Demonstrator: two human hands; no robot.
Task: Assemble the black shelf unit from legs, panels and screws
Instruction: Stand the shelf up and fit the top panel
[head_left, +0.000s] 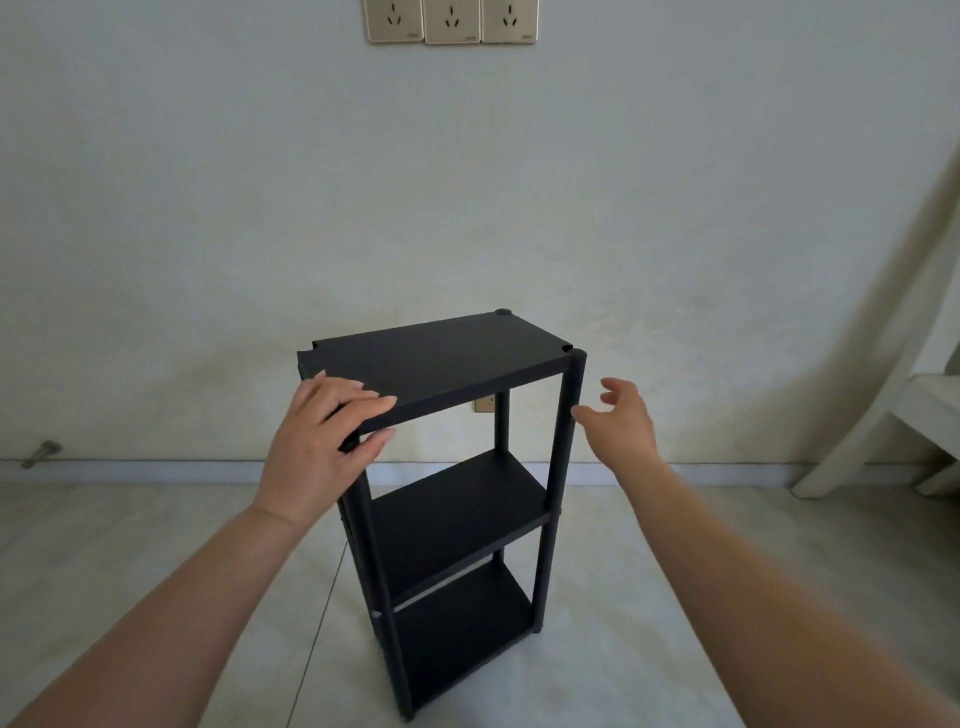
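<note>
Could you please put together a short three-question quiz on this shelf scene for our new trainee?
1. True or false: the right hand grips a leg of the shelf unit.
2. Which part does the left hand hold? A) top panel B) middle panel C) bottom panel
3. How many sockets show on the wall plate above?

Key: 1. False; it is open, just beside the front right leg. 2. A, at the near left corner. 3. Three.
</note>
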